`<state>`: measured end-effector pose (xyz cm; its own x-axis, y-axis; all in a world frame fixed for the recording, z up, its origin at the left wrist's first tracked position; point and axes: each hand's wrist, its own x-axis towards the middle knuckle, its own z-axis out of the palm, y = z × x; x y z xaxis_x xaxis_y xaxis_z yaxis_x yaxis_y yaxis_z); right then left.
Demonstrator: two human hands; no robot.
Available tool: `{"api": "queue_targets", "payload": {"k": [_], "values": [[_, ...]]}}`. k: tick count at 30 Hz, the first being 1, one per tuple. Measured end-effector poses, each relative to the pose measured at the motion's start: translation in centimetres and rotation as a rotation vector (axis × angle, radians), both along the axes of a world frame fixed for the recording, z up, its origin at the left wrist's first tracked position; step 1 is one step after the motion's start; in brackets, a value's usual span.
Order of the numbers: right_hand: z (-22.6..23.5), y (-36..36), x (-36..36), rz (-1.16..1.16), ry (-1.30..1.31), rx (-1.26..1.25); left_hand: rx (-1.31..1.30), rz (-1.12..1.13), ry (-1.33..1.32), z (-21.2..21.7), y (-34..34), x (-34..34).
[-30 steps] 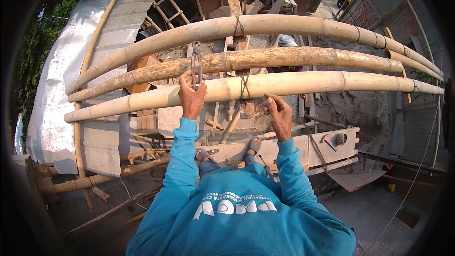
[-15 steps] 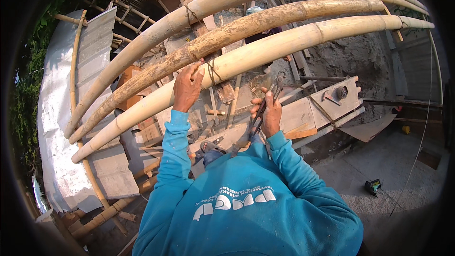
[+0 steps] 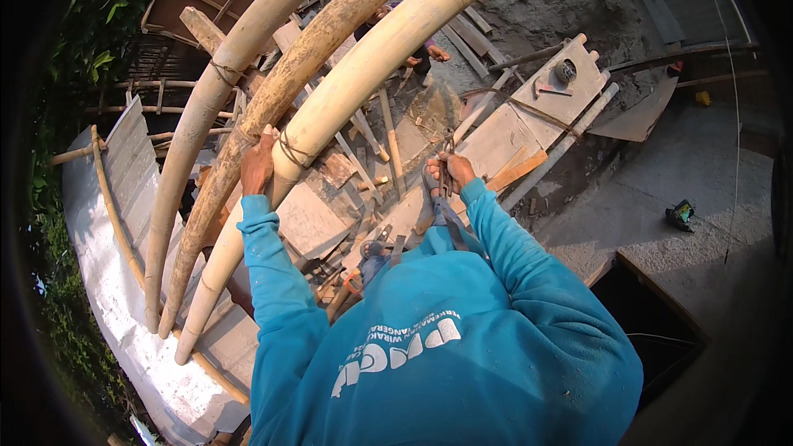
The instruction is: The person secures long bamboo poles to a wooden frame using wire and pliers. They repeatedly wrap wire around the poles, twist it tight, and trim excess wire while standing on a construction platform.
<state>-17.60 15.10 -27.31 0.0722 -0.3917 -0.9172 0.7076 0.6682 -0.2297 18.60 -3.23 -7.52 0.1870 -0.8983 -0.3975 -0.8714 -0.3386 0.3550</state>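
Note:
Three long bamboo poles run side by side across the view. My left hand [image 3: 258,167] reaches between the mottled bamboo pole [image 3: 285,87] and the pale bamboo pole [image 3: 347,87], closed against the pale one, its fingers partly hidden. Beside it a dark tie wire [image 3: 289,149] wraps the pale pole. Lower and to the right, my right hand [image 3: 454,172] is closed around dark metal pincers [image 3: 447,157], held away from the poles. The third bamboo pole [image 3: 223,66] lies farthest left, with wire binding it to an upright timber.
A plank platform [image 3: 529,128] carries a hammer [image 3: 552,89] and a dark coil [image 3: 566,72]. Beyond the poles another person's hand [image 3: 438,53] shows. Corrugated sheeting [image 3: 107,281] lies at left. A black and green object [image 3: 680,215] rests at right, above a dark opening [image 3: 644,314].
The view has turned, so the poles stand steeper. My left hand has moved from atop the pale pole into the gap beside it. The pincers in my right hand have come lower.

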Motion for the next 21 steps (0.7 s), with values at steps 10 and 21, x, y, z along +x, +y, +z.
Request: {"api": "queue_targets", "payload": {"k": [10, 21], "values": [[-2.6, -0.9, -1.7, -0.081, 0.227, 0.011, -0.043, 0.163, -0.109, -0.3, 0.1, -0.5], [-3.8, -0.9, -1.9, 0.029, 0.206, 0.051, -0.114, 0.254, -0.1, -1.0, 0.5, -0.7]]}}
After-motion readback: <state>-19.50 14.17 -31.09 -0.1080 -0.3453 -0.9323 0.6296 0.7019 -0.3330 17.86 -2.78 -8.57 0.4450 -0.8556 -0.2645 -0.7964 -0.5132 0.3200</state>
